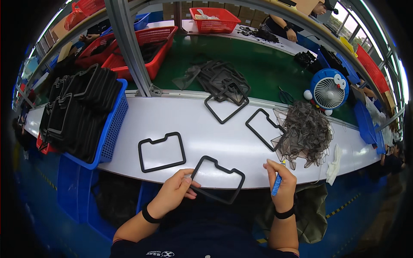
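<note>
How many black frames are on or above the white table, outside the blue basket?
4: one frame in the left hand, another lying beyond it, a third touching the mesh pile on the right, the fourth jutting from the rear pile. Piles may hide more.

From far away I see a round blue plastic fan [329, 91] with big white eyes, dark scissors [285, 96] near it, and a red plastic basket [215, 26] farther back.

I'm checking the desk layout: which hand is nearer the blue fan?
Right. The right hand, holding a blue tool, is short of the fan and to its left; the left hand, holding a black frame, is farther left.
</note>
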`<state>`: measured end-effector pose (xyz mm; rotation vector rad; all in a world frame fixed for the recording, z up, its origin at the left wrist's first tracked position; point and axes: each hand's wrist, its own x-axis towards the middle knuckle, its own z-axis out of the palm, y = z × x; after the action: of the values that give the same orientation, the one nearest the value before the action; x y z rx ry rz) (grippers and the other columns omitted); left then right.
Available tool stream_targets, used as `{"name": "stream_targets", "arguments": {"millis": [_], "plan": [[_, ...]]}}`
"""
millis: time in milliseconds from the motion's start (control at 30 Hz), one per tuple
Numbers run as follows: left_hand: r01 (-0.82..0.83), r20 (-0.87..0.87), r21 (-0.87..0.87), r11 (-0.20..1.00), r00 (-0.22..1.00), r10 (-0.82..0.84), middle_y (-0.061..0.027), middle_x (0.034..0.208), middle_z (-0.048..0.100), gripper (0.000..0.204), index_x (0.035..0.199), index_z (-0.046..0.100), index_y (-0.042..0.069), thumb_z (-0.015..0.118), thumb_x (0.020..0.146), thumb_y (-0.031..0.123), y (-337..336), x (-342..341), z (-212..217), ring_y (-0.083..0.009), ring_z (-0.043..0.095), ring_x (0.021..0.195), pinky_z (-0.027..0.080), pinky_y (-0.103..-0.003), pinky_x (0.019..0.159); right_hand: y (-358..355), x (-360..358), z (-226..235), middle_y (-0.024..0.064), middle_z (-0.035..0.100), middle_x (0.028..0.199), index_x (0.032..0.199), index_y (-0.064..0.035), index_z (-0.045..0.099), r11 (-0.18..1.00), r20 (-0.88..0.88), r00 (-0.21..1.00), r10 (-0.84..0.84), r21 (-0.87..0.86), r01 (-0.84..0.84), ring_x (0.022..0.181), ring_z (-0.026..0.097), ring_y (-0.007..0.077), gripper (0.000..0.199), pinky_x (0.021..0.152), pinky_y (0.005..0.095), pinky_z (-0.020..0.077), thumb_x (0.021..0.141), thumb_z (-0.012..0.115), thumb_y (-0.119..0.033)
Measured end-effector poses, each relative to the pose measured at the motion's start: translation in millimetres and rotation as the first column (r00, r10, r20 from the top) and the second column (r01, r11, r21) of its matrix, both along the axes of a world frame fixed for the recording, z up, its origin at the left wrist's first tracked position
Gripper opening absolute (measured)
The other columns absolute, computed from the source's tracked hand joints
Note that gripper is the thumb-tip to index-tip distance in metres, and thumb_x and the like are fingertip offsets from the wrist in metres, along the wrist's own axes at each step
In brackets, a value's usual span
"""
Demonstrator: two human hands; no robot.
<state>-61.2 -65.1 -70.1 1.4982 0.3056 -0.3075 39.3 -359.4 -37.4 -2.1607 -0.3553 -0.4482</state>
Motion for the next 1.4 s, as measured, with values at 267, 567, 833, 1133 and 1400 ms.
{"name": "stream_targets", "arguments": {"millis": [267, 567, 833, 1133, 1400], "plan": [[-0.183, 0.287, 0.693, 0.697, 0.957, -0.034, -0.0142, 0.079, 0.067, 0.019, 0.115, 0.064, 0.004, 0.053, 0.100, 0.006, 5, -16, 19, -0.0280, 0.065, 0.060, 0.050, -0.035, 0.057, -12, -1, -7, 0.0110, 0.072, 0.086, 0.093, -0.0059, 0.072, 0.974, 0.103, 0.995, 0.001, -0.226, 0.023, 0.084, 0.067, 0.0271, 0.012, 0.102, 0.0419, 0.0460, 0.085, 0.072, 0.002], [-0.299, 0.591, 0.702, 0.647, 0.751, -0.294, -0.0155, 0.116, 0.062, 0.029, 0.111, 0.067, 0.002, 0.065, 0.083, -0.008, -14, -3, 6, -0.0295, 0.063, 0.094, 0.051, -0.035, 0.085, 67, 16, -9, 0.0136, 0.072, 0.100, 0.101, -0.0058, 0.070, 0.902, 0.059, 0.915, 0.398, -0.205, -0.379, 0.096, 0.064, 0.0302, 0.025, 0.087, 0.0396, 0.0499, 0.077, 0.077, -0.003], [-0.292, 0.561, 0.731, 0.617, 0.771, -0.301, -0.0184, 0.123, 0.064, 0.027, 0.108, 0.068, -0.001, 0.072, 0.081, -0.001, -21, -1, -9, -0.0353, 0.062, 0.112, 0.051, -0.040, 0.096, 118, 44, -29, 0.0138, 0.069, 0.111, 0.103, -0.0049, 0.066, 0.621, 0.065, 0.714, 0.697, -0.552, -0.556, 0.103, 0.063, 0.0308, 0.027, 0.084, 0.0373, 0.0538, 0.075, 0.068, -0.003], [-0.322, 0.584, 0.692, 0.646, 0.776, -0.239, -0.0160, 0.110, 0.068, 0.024, 0.103, 0.069, -0.001, 0.073, 0.079, -0.002, -12, 11, -12, -0.0332, 0.064, 0.102, 0.052, -0.040, 0.090, 126, 61, -39, 0.0128, 0.068, 0.119, 0.096, -0.0026, 0.063, 0.481, 0.048, 0.576, 0.816, -0.608, -0.632, 0.107, 0.063, 0.0293, 0.021, 0.084, 0.0402, 0.0544, 0.076, 0.063, -0.003], [-0.380, 0.610, 0.717, 0.585, 0.747, -0.263, -0.0136, 0.101, 0.069, 0.022, 0.099, 0.069, 0.000, 0.071, 0.078, -0.006, -15, 19, -15, -0.0319, 0.064, 0.094, 0.050, -0.040, 0.085, 123, 69, -33, 0.0130, 0.070, 0.103, 0.099, -0.0034, 0.061, 0.724, 0.084, 0.744, 0.663, -0.325, -0.609, 0.100, 0.064, 0.0308, 0.022, 0.078, 0.0394, 0.0520, 0.078, 0.063, 0.001]]}}
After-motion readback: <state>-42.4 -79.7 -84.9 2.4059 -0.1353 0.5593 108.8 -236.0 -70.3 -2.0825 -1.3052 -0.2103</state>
